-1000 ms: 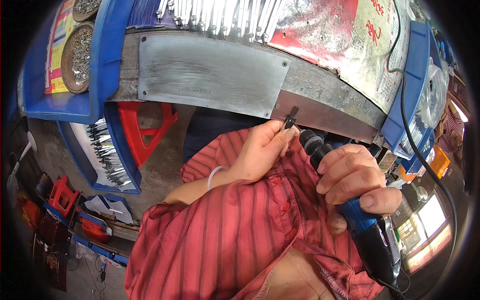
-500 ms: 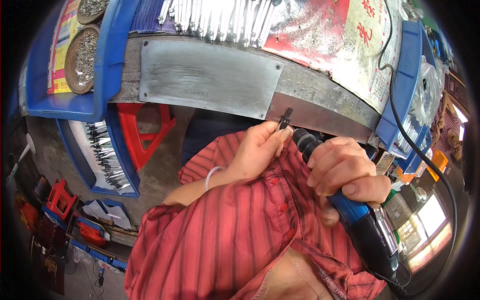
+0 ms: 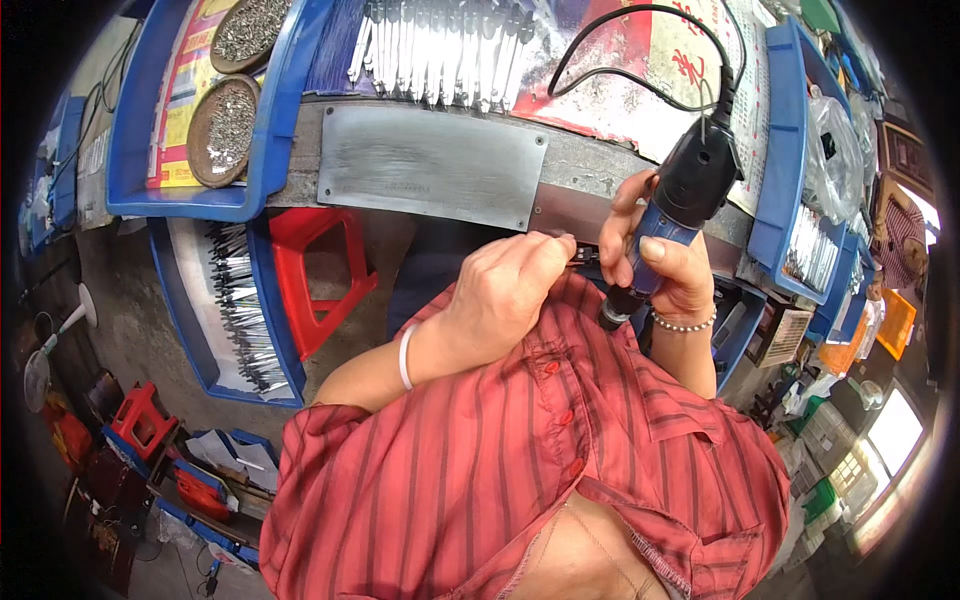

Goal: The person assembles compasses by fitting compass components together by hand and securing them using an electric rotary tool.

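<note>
My left hand (image 3: 500, 295), back upward and fingers pinched, holds a small dark metal piece (image 3: 584, 256) in front of the bench edge; the fingers cover most of it. My right hand (image 3: 685, 270) is closed around the blue and black body of a corded electric screwdriver (image 3: 697, 180). Its black rear end and cord point up over the bench, and its black chuck (image 3: 615, 308) points down toward the red striped shirt. The chuck is apart from the metal piece, while my right fingertips are close beside that piece.
A grey metal plate (image 3: 425, 165) is screwed to the bench edge. Behind it lie rows of slim white and black pieces (image 3: 440, 55). Blue trays (image 3: 265, 140) flank the bench, one with round dishes of small metal parts (image 3: 222, 132). A red stool (image 3: 290, 270) stands left below.
The screwdriver has swung round: its rear end now points up over the bench and its chuck down toward the shirt. My left hand has turned back upward, still pinching the metal piece.
</note>
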Available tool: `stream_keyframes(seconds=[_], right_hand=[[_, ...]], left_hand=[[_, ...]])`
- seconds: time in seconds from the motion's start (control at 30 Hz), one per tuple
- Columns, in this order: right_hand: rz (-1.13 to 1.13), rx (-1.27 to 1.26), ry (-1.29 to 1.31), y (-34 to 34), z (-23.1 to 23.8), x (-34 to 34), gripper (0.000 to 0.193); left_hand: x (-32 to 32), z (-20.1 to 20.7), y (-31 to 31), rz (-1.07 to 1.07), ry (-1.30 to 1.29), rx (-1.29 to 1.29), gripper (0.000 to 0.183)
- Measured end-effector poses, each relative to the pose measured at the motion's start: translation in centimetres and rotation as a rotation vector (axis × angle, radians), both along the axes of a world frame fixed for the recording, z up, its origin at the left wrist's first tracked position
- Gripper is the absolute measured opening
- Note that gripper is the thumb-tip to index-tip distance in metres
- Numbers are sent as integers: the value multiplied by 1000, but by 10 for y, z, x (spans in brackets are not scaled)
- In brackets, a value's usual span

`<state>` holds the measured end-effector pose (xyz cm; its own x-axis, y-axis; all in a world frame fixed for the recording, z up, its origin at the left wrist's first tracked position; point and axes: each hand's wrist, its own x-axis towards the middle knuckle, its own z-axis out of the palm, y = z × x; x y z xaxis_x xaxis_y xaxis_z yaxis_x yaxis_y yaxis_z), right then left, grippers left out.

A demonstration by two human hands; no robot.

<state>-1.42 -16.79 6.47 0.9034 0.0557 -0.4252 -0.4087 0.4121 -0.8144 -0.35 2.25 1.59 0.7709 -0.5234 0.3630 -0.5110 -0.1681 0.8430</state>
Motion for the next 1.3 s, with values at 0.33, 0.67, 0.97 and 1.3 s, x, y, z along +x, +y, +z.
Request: stream_keyframes(seconds=[0.33, 0.67, 0.97, 1.3], right_hand=[[-79, 89, -66, 2, 7, -13, 40], [-113, 94, -113, -5, 5, -23, 39], [-193, 107, -169, -12, 11, -32, 40], [-261, 93, -274, -24, 15, -22, 43]], left_hand=[[7, 19, -10, -26, -375, 85, 31], [4, 27, -20, -100, -407, 168, 34], [3, 27, -20, -109, 15, 89, 22], [25, 39, -25, 1, 353, 47, 15]])
